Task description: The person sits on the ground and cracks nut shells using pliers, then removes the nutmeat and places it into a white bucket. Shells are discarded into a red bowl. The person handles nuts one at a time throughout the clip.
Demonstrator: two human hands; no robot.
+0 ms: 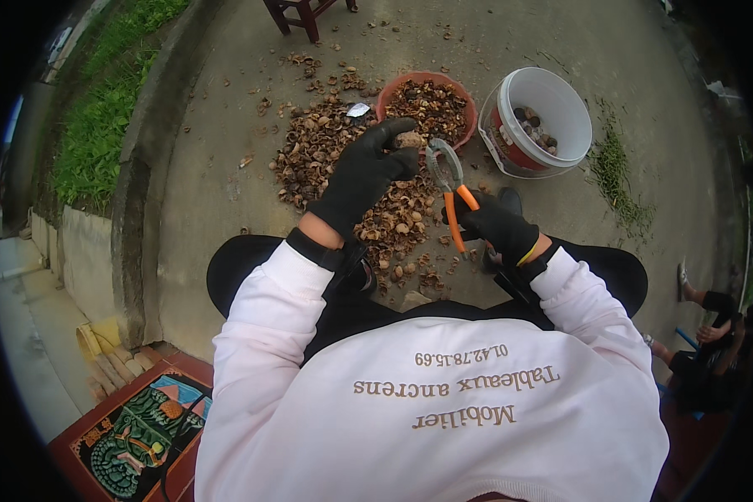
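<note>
My left hand (367,169), in a black glove, holds a walnut (409,139) between thumb and fingers, over the near edge of a red plastic bowl (386,94) of walnut pieces. My right hand (499,226), also black-gloved, grips the orange handles of a pair of pliers (453,188). Their grey toothed jaws stand apart, pointing up, just right of the walnut. Beneath my hands a heap of cracked walnut shells (310,147) spreads over the concrete. To the right a white bucket (555,88) contains several whole walnuts (536,128).
A dark red wooden stool (304,16) stands at the top. Cut green stems (615,169) lie right of the bucket. A concrete kerb (135,188) borders grass on the left. Another person (709,351) sits at the far right. A crumpled silvery wrapper (357,110) rests on the shells.
</note>
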